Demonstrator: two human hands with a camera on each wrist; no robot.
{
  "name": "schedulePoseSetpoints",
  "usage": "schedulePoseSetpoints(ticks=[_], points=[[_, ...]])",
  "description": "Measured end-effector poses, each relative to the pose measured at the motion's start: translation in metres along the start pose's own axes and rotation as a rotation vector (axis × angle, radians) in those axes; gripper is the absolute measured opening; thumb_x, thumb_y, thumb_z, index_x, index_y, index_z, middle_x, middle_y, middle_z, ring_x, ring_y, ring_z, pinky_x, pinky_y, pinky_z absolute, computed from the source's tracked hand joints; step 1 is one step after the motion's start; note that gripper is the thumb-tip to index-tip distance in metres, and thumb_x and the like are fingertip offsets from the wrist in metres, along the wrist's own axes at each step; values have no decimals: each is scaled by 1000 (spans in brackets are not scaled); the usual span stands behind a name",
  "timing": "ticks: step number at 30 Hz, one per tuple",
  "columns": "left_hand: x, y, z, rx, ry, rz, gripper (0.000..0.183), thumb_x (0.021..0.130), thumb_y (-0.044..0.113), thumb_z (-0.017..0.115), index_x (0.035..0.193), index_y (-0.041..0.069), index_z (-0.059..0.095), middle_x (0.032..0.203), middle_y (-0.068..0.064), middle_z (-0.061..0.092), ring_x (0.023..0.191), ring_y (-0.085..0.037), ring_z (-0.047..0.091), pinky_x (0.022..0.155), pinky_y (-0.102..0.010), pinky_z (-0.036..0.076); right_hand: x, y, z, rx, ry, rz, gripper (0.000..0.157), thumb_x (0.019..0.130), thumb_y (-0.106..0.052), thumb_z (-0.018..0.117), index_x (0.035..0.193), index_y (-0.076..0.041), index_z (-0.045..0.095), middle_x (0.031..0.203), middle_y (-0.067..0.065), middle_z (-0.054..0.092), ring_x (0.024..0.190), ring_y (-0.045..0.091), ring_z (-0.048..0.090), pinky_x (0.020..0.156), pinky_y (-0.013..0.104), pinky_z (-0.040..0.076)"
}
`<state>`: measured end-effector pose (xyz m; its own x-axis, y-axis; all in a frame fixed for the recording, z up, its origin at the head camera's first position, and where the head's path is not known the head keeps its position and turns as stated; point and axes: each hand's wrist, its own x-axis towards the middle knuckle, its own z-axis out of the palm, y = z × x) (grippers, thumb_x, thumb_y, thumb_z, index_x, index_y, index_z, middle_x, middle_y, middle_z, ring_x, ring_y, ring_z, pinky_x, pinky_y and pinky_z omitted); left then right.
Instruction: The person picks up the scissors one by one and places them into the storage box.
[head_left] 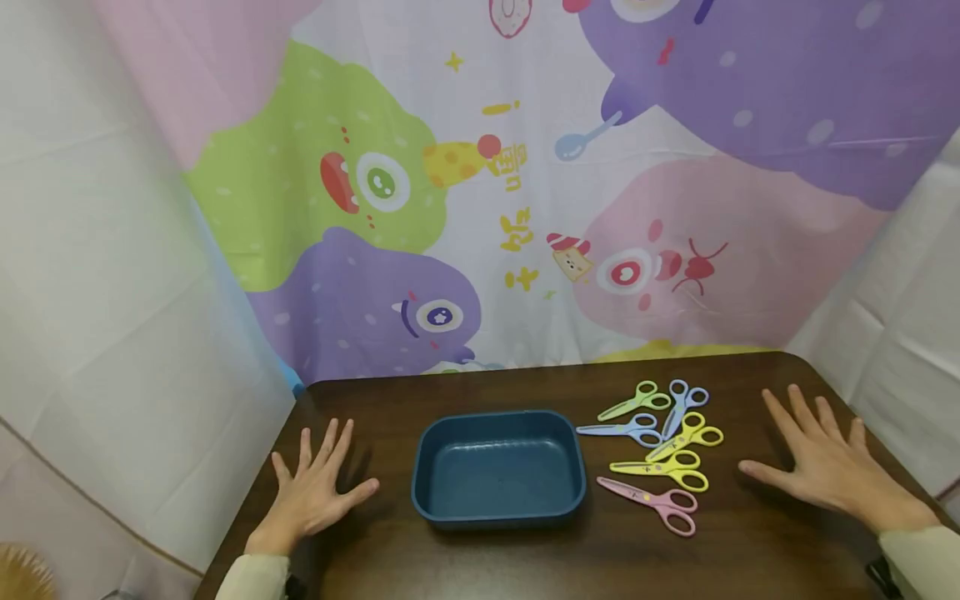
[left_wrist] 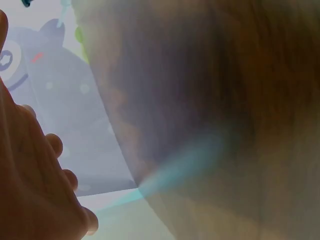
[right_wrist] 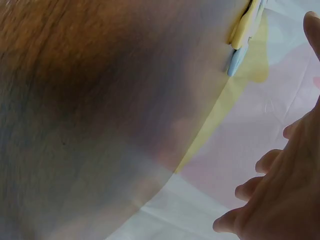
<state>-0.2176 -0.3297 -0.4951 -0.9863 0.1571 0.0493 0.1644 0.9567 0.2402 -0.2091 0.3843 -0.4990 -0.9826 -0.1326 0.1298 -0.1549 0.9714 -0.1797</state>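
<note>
My left hand (head_left: 315,492) is held with fingers spread to the left of a dark blue rectangular tray (head_left: 498,512), holding nothing. On the right side my right hand (head_left: 828,462) has its fingers spread too, nothing in it. Between the tray and the right hand lie several small scissors: a green pair (head_left: 637,402), a light blue pair (head_left: 618,429), a purple-blue pair (head_left: 684,406), two yellow pairs, one (head_left: 688,437) above the other (head_left: 663,470), and a pink pair (head_left: 651,497) nearest me. Some of them overlap. Inside, the tray shows only its bare floor.
All of it stands on a dark brown wooden table (head_left: 525,567) with rounded far corners. Behind the table hangs a curtain (head_left: 525,317) printed with cartoon monsters. White cloth walls (head_left: 127,275) close in both sides.
</note>
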Motion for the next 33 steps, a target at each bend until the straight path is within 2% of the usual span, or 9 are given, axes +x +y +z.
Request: schedulePoseSetpoints(ticks=[8,14,18,22,25,28,33], points=[[-4,3,8,-126,-12,-54,98,98,62,54,164,29,-11,172,-18,-6,149,-63,-10,96,-90,-13,0,-2,0,9,-8,-5,117,89,-71,64,165,-18,-8,165,35,-8,142,72,3,95,91,1],[0,12,9,-283,28,-38,94,102,55,53,165,27,-11,171,-21,-6,148,-65,-10,95,-91,-10,2,-3,3,18,-9,-1,116,90,-70,62,165,-18,-9,164,36,-9,141,72,2,96,91,2],[3,20,11,-377,23,-29,89,104,53,48,164,26,-12,171,-21,-6,149,-63,-8,99,-90,-4,2,-5,6,55,-29,7,116,90,-71,63,165,-20,-10,164,35,-11,141,73,2,96,91,0],[5,27,15,-520,34,-3,82,108,45,45,165,23,-10,172,-20,-5,152,-58,-3,110,-82,4,4,-9,7,71,-37,14,116,90,-70,64,165,-20,-10,163,40,-3,142,72,3,98,90,3],[8,34,17,-595,59,34,77,110,41,43,166,19,-6,171,-22,2,154,-54,8,116,-75,13,5,-11,8,67,-24,9,117,89,-69,65,165,-19,-9,161,43,4,142,72,5,98,89,7],[10,42,19,-649,73,46,70,112,41,37,166,20,0,169,-25,14,152,-51,22,115,-73,20,6,-12,8,63,-11,-5,117,89,-68,66,165,-18,-7,160,44,8,141,73,6,98,89,9],[15,53,24,-759,105,66,58,114,37,27,166,16,10,162,-27,33,147,-51,34,115,-71,24,7,-15,10,68,12,-37,116,88,-67,68,166,-18,-3,159,44,14,139,74,12,97,88,13]])
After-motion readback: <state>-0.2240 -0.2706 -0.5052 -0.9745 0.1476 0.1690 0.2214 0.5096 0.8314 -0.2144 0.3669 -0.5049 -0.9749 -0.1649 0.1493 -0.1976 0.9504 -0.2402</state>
